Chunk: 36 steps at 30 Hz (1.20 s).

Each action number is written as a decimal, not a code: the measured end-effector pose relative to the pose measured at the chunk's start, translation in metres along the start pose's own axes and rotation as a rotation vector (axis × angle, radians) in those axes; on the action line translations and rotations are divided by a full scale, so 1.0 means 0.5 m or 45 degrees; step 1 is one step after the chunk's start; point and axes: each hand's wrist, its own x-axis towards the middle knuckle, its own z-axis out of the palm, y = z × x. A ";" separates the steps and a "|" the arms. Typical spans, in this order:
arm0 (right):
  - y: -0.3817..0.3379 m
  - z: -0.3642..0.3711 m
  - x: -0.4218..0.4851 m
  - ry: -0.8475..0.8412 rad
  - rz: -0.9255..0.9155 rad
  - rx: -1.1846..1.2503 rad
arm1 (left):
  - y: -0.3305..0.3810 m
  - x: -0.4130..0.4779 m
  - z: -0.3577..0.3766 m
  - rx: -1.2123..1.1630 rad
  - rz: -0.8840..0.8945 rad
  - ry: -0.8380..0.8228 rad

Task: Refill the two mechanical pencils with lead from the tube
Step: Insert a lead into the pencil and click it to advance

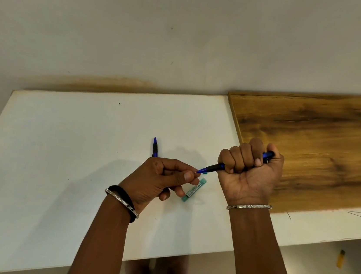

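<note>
My right hand (250, 168) is fisted around a blue and black mechanical pencil (215, 167), its tip pointing left and its rear end poking out past my thumb. My left hand (163, 180) pinches at that tip with thumb and forefinger; whether a lead is between them is too small to tell. The teal lead tube (193, 190) lies on the white table (60, 145) just under my left fingers, with a small teal piece (205, 173) beside the tip. A second blue pencil (155, 147) lies on the table behind my left hand, partly hidden by it.
A brown wooden board (322, 143) covers the table's right part. A few thin leads (355, 213) lie near the board's front edge. A wall stands right behind the table. A yellow object (341, 259) lies on the floor at the lower right.
</note>
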 end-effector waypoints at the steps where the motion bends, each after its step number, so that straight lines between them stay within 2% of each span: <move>1: 0.000 0.000 -0.001 -0.001 0.002 0.005 | 0.000 -0.001 0.000 0.001 -0.001 -0.001; 27: -0.002 0.004 -0.001 0.012 -0.003 0.009 | 0.000 0.000 -0.002 -0.004 0.010 -0.025; 36: 0.001 -0.001 -0.002 -0.045 0.008 -0.002 | 0.000 0.000 -0.002 0.005 -0.003 -0.004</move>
